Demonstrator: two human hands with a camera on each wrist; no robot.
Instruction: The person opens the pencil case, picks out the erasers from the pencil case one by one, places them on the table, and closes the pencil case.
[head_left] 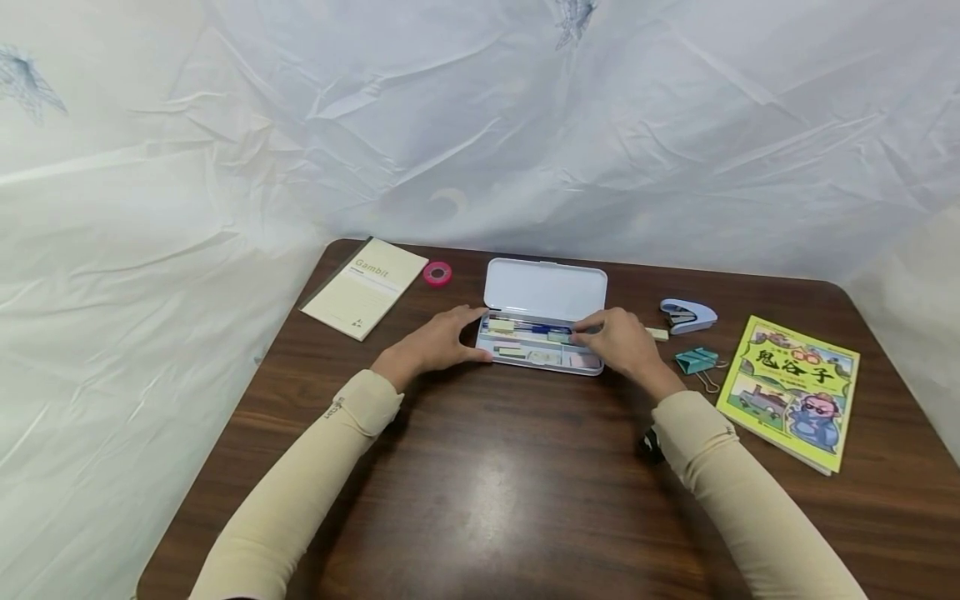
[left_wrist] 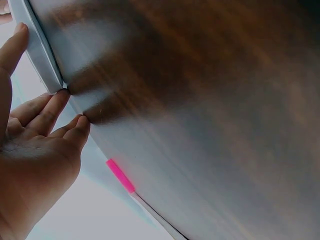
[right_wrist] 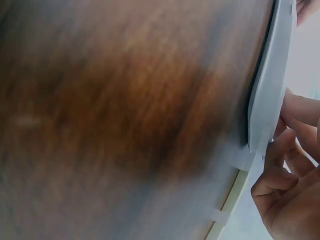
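1. Behind the dark, wood-grained desk and past its left edge hung creased, pale sheeting.
2. Near the middle of the back edge lay the pencil case, lid raised, pens inside; a notebook lay by the back left corner.
3. The left hand, thumb and fingers spread wide, held the case's left end between them.
4. The right hand bent over its right end, thumb and forefinger nearly together; whether they pinched anything, I could not tell.
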